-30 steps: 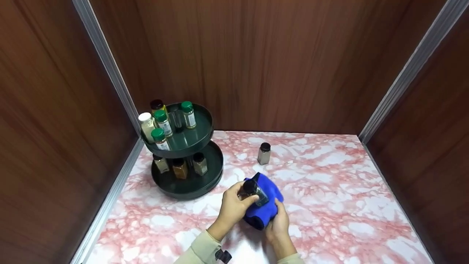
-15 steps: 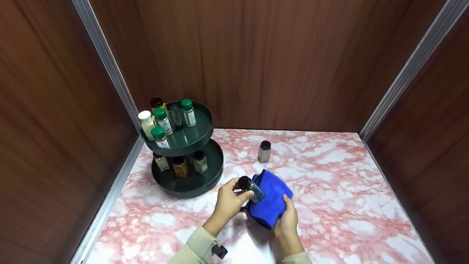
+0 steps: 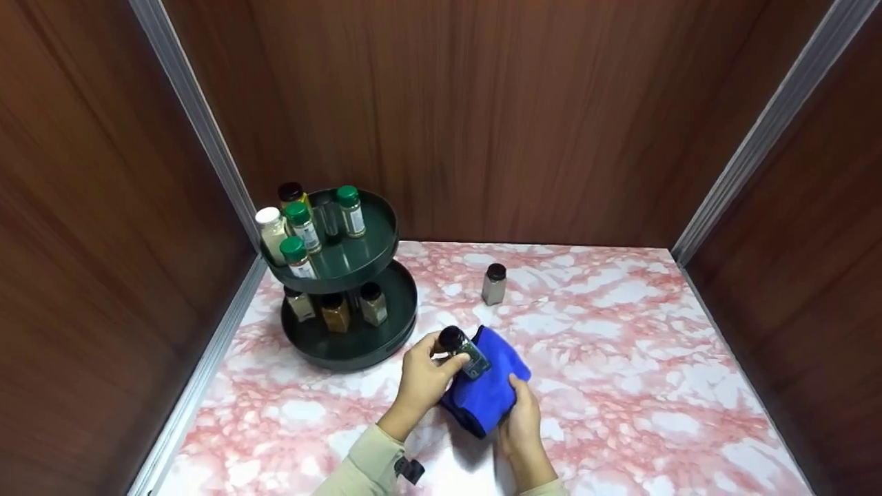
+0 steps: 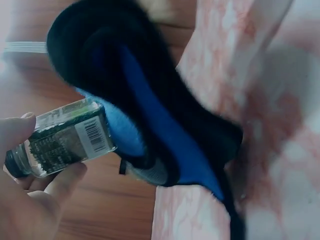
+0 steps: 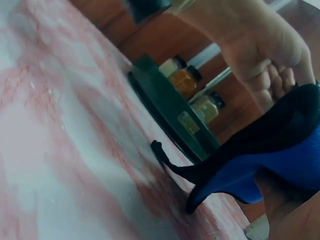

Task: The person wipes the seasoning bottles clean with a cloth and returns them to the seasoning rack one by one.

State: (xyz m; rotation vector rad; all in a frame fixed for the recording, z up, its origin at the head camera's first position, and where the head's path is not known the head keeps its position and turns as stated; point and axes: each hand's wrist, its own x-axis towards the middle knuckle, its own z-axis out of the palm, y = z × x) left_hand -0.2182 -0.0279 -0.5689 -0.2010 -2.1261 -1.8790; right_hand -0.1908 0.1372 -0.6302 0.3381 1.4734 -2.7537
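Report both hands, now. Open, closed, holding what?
Left hand: closed, holding a clear, square-sided, black-capped bottle between fingers and thumb.
Right hand: closed, holding a blue fabric cloth with black edging.

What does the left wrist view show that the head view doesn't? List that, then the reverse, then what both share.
Only left wrist: the white, rectangular barcode label on the transparent, square-sided, black-capped bottle.

Only head: the dark green, round, two-tier rack, its variously capped bottles, and the upright, black-capped bottle with greyish contents on the pink-and-white marbled tabletop.

Both: that tabletop, the brown wood-grain panelling, the blue, black-edged fabric cloth, and the left hand gripping the barcoded bottle.
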